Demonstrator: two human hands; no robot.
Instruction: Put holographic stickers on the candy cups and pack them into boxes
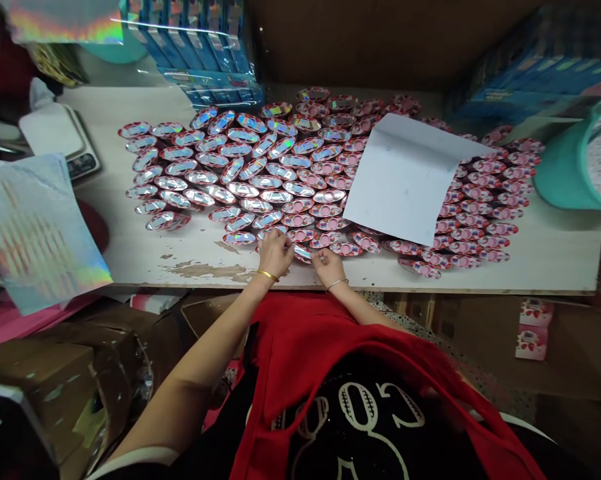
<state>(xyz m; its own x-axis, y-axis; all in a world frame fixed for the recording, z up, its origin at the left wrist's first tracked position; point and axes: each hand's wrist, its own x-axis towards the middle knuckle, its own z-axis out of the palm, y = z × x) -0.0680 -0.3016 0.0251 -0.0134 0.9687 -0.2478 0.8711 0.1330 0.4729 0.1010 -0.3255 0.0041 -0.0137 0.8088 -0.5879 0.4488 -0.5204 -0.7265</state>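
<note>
Between my hands, at the table's near side, is a small oval-topped pack with a shiny silver sticker on its top. My left hand has its fingers closed at the pack's left end. At the right end, my right hand pinches with thumb and fingers. Tight rows of similar red-and-pink packs stand just beyond; those on the left carry silver stickers, while those on the right show plain pink tops. A white sheet lies over part of the right-hand rows.
A holographic sheet hangs over the table's left edge, near a small scale. Blue boxes stand at the back left, more blue boxes at the back right. A teal bucket stands at the right end.
</note>
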